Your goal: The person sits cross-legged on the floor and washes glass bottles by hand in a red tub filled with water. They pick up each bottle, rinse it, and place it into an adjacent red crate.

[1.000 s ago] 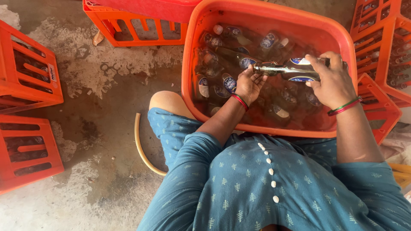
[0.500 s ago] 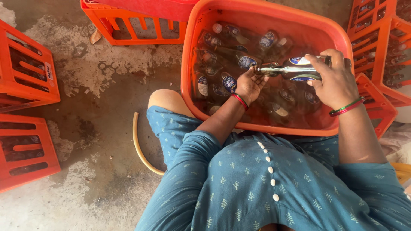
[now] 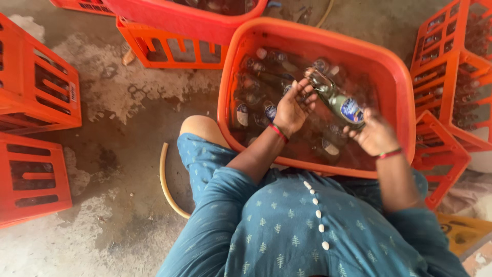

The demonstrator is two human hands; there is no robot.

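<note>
I see both hands over the orange tub (image 3: 405, 102) of soaking bottles. Right hand (image 3: 376, 136) fingers wrap the glass bottle (image 3: 339, 102) at its base, tilted above the water; left hand (image 3: 293, 109) fingers close around its neck, probably steadying it. Orange crates (image 3: 36, 92) stand nearby.

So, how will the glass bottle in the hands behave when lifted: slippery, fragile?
The glass bottle looks wet from the orange tub, so probably slippery. Being glass, it may break if dropped. Both the left hand and right hand grip it.
</note>
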